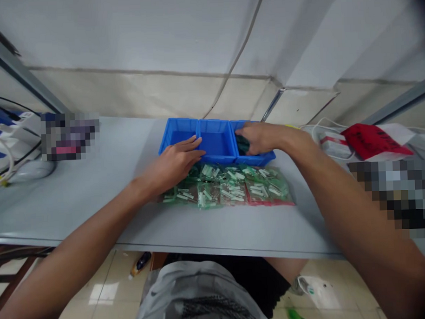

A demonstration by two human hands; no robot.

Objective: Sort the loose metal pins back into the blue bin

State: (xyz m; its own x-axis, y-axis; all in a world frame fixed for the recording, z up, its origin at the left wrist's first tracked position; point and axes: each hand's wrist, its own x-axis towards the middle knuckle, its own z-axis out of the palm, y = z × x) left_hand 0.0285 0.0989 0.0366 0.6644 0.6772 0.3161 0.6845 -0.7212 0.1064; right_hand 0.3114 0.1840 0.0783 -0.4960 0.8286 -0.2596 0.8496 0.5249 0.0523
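Observation:
Three blue bins stand side by side on the grey table: a left bin [165, 137], a middle bin [217, 157] and a right bin [264, 158]. My left hand [179, 161] rests over the front of the left bin, fingers stretched toward the middle one. Inside the right bin, my right hand [255, 138] reaches down among dark green items [242, 143]; its fingertips are partly hidden, and whether it grips any cannot be told. Clear and green packets [230, 189] with white strips lie in rows before the bins.
White adapters and cables [21, 133] and a computer mouse [33, 170] are at the left. A red packet [374, 140] and a white box [334, 145] lie at the right. The table's front edge [208, 251] is near my body.

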